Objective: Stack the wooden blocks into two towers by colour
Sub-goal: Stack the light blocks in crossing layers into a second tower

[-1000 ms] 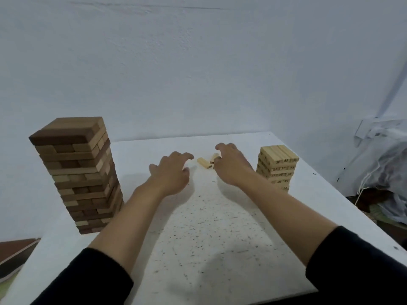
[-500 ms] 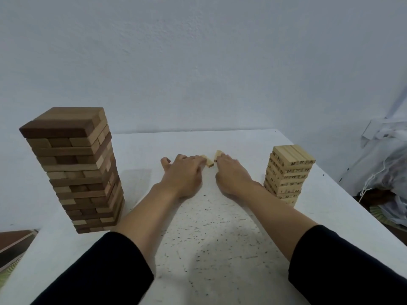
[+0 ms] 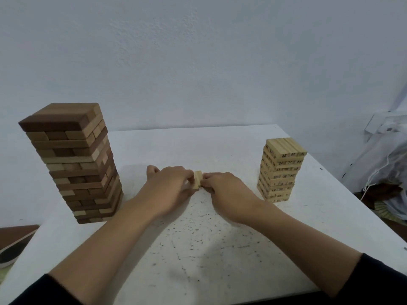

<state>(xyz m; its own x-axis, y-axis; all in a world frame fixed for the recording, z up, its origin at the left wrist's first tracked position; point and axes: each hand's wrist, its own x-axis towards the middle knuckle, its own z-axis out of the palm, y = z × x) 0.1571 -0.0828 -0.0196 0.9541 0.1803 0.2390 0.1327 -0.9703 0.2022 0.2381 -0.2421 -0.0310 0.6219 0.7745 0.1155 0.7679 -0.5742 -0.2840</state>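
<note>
Left hand (image 3: 169,190): fingers curled onto the pale blocks (image 3: 197,180) (left side).
Right hand (image 3: 226,194): fingers pinched the same blocks.
Brown tower (image 3: 70,161): stood left on tabletop (image 3: 198,249).
Pale tower (image 3: 280,170): stood right.

Looks like a plain spare room in someone's home tbh: bare white wall (image 3: 198,62), scuffed, speckled white surface (image 3: 198,249) shoved into the corner, bagged clutter (image 3: 392,172) piled at right.

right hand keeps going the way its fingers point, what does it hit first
The pale blocks, which the right hand touches now; right behind them, likely the left hand.
</note>
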